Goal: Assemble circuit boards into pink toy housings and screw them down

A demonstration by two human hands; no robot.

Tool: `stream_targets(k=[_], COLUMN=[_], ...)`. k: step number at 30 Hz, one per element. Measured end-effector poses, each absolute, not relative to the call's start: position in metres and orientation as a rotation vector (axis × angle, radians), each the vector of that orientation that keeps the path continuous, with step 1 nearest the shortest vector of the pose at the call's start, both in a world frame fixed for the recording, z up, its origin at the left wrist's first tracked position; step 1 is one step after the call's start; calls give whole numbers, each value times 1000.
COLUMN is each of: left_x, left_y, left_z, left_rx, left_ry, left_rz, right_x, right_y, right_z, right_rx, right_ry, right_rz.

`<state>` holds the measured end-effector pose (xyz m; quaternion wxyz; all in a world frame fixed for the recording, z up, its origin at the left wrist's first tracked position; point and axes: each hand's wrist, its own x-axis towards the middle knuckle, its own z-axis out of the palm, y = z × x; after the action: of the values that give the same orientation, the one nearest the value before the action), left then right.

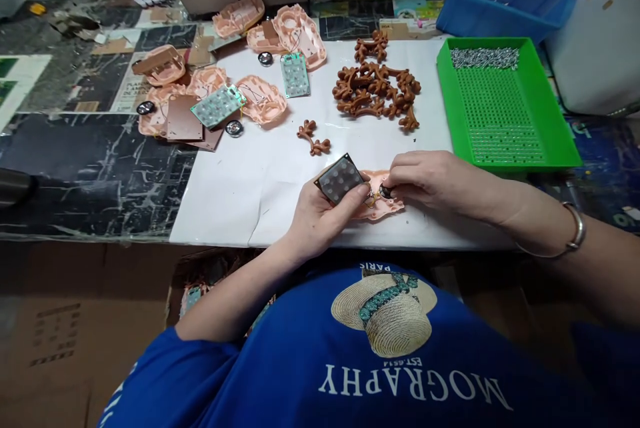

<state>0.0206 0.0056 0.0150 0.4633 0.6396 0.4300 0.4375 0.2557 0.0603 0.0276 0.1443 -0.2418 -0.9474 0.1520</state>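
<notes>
The pink shell (384, 210) lies at the near edge of the white sheet (235, 198), between your two hands. Its left end disappears behind your left hand (320, 220), so you can't see its whole outline, nor tell whether it rests on the sheet or is lifted slightly.

Your left fingers grip a grey-faced circuit board (341, 179), tilted, thumb across its near right corner; the fingers beneath are hidden. Thin yellow wires (371, 201) run in the shell just right of that thumb, their ends too small to trace. Your right hand (430, 178) has its fingers closed on the edge of a black round part (385, 191), covering some of it.

Beyond your left hand lies a single brown branched piece (314, 139), with a tangled brown heap (375, 91) farther off to the right; overlaps make its pieces hard to count. To the right, a green tray (453, 115) holds small silver screws (485, 58), blurred together. At the far left of the sheet, more shell halves (263, 101) overlap green-edged boards (217, 107). A dark cylinder (15, 188) on the counter (100, 178) is cut off at the left.
</notes>
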Motion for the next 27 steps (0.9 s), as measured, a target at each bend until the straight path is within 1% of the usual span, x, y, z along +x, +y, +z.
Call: stream_targets(k=[6, 10, 13, 15, 18, 22, 27], left_x=[22, 22, 21, 20, 21, 25, 27], left_y=[7, 8, 10, 13, 17, 23, 25], left_z=[15, 18, 20, 19, 17, 14, 9], left_rx=[1615, 1551, 1550, 1606, 1721, 1860, 1878], left_ry=[1052, 1013, 988, 984, 981, 939, 909], left_rz=[1089, 1049, 1027, 1028, 1010, 966, 960], right_x=[239, 243, 248, 246, 235, 220, 226], right_y=[55, 54, 51, 46, 38, 33, 37], right_z=[36, 34, 36, 41, 49, 52, 41], right_rx=[-707, -727, -775, -892, -1025, -1021, -1005], right_ry=[-2841, -2817, -2751, -2605, -2230, -1916, -1492], right_rz=[249, 251, 326, 420, 690, 1038, 1224])
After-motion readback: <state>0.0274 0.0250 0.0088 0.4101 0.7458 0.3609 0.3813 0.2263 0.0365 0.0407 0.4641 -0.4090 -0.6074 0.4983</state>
